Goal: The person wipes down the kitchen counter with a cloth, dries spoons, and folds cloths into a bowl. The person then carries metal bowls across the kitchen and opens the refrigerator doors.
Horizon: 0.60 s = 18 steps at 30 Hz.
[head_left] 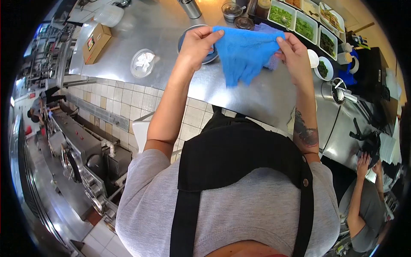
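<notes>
A blue cloth [246, 51] hangs stretched between my two hands above the steel counter [165, 40]. My left hand [198, 46] pinches its upper left corner between thumb and fingers. At the upper right corner, my right hand [293, 53] is closed on the same cloth. The lower edge of the cloth dangles loosely in folds. Partly hidden behind my left hand is a round dark bowl [181, 42] with something blue in it. A purple cloth [272, 63] lies on the counter behind the blue one.
Trays of chopped greens [304, 28] line the back right, near a white bowl of greens [324, 68]. On the left are a cardboard box [97, 43] and a clear dish [144, 63] with white pieces. Another person [364, 201] works at lower right; one more stands far left.
</notes>
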Each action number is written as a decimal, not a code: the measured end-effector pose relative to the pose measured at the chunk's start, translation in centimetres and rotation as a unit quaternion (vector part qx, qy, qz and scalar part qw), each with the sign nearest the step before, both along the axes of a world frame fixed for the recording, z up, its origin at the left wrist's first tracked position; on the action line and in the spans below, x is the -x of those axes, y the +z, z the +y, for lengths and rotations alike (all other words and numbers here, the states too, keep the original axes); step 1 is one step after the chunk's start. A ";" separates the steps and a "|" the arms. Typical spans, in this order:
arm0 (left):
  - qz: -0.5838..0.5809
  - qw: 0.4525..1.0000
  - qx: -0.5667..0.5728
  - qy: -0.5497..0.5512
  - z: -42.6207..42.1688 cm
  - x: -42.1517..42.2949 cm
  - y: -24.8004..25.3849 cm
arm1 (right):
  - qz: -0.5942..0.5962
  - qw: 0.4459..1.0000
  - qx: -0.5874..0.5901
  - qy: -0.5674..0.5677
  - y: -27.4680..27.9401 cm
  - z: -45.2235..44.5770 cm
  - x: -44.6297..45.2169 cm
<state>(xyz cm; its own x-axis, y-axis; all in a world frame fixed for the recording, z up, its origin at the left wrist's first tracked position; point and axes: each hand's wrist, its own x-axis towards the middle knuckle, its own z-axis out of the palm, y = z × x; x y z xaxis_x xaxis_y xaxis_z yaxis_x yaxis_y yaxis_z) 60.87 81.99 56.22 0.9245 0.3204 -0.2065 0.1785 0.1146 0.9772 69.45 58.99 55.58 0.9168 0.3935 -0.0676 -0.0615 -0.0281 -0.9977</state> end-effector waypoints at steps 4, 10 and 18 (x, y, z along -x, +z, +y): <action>-0.039 0.999 -0.013 0.013 -0.3 2.3 -1.0 | -0.031 0.998 -0.010 0.051 -0.7 -1.1 0.6; -0.059 0.973 -0.212 0.069 -2.8 10.2 -10.4 | -0.090 0.992 0.068 0.052 -7.7 -3.4 6.1; -0.036 0.954 -0.296 0.010 -4.0 19.8 -20.6 | -0.048 0.981 0.184 0.033 -17.6 -5.5 15.5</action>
